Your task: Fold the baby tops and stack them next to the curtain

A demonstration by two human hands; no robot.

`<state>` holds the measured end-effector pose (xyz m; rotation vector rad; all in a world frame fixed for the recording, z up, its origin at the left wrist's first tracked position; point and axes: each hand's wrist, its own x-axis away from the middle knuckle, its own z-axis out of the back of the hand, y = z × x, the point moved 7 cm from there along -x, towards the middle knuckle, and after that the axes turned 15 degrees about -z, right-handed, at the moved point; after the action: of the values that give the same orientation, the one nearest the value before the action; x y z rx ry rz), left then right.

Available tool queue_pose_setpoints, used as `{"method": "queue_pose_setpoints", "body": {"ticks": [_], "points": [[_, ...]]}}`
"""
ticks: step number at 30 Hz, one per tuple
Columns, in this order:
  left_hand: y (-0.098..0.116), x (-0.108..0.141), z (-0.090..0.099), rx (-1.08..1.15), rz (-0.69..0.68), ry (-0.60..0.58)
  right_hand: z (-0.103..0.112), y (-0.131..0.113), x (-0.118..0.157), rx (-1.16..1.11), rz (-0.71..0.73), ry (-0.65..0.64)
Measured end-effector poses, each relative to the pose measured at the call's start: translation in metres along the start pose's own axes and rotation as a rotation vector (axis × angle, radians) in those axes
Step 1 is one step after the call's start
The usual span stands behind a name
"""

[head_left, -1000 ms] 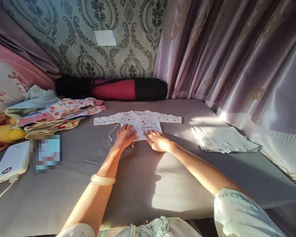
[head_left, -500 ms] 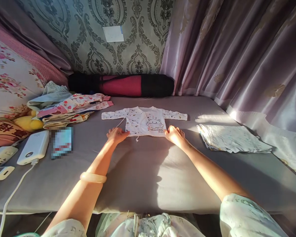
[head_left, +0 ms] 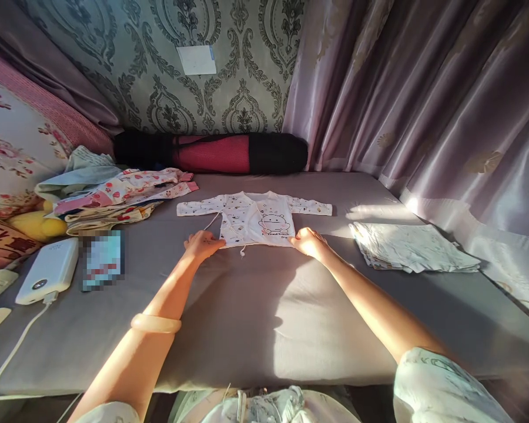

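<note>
- Two hands are at the near corners of the shirt (head_left: 240,220), which lies flat on the grey bed (head_left: 229,329) in front of us.
- A second ago we saw both hands laid on its front; they have since moved outward to the ends of the hem (head_left: 258,243). The front, print (head_left: 274,223) included, is now uncovered, so we judge the cloth to be governed from its lower edge rather than pressed from above.
- The left hand (head_left: 203,244) has its thumb and fingers drawn narrow, pinching the hem's left corner; we cannot see the fingertips beneath.
- The right hand (head_left: 308,242) pinches the right corner likewise, its other fingers curled.
- The collar points away from us, toward the roll (head_left: 211,154) and the wall (head_left: 242,100); the hem faces us, and the print reads upright from our side.
- We take the long axis as cuff to cuff: left to right, nearly parallel to the roll, both sleeves straight out.
- One tie (head_left: 242,251) pokes out below the hem, onto the bed.
- We see piled clothes (head_left: 114,191) near the left cuff and folded cloths (head_left: 414,248) to the right, both apart from the shirt.
</note>
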<state>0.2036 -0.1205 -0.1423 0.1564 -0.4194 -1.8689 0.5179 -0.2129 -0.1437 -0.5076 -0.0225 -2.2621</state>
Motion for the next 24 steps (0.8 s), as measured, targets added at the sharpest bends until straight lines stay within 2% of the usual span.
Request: {"method": "queue_pose_setpoints", "body": {"ticks": [3,6,7,9,11,14,17,20,24], "points": [[0.004,-0.008,0.004,-0.107,-0.048,0.072,0.013,-0.007,0.003,0.029,0.069,0.153],[0.035,-0.023,0.008,-0.128,-0.271,0.223,0.021,-0.032,0.009,0.034,0.275,0.332],[0.051,-0.028,0.005,-0.106,-0.386,0.236,0.018,-0.043,0.01,0.043,0.349,0.341],[0.082,-0.039,-0.008,-0.047,-0.582,0.188,0.006,-0.064,0.008,0.066,0.459,0.316],[0.105,-0.047,-0.023,-0.033,-0.667,0.152,-0.007,-0.082,0.004,0.079,0.525,0.291],[0.117,-0.055,-0.044,-0.096,-0.616,0.115,-0.023,-0.096,-0.009,0.087,0.509,0.245],[0.113,-0.055,-0.061,-0.145,-0.547,0.046,-0.031,-0.103,-0.026,0.098,0.442,0.144],[0.108,-0.052,-0.068,-0.167,-0.513,0.001,-0.029,-0.11,-0.044,0.101,0.411,0.085],[0.106,-0.049,-0.067,-0.197,-0.483,-0.02,-0.021,-0.123,-0.066,0.083,0.402,0.103]]}}
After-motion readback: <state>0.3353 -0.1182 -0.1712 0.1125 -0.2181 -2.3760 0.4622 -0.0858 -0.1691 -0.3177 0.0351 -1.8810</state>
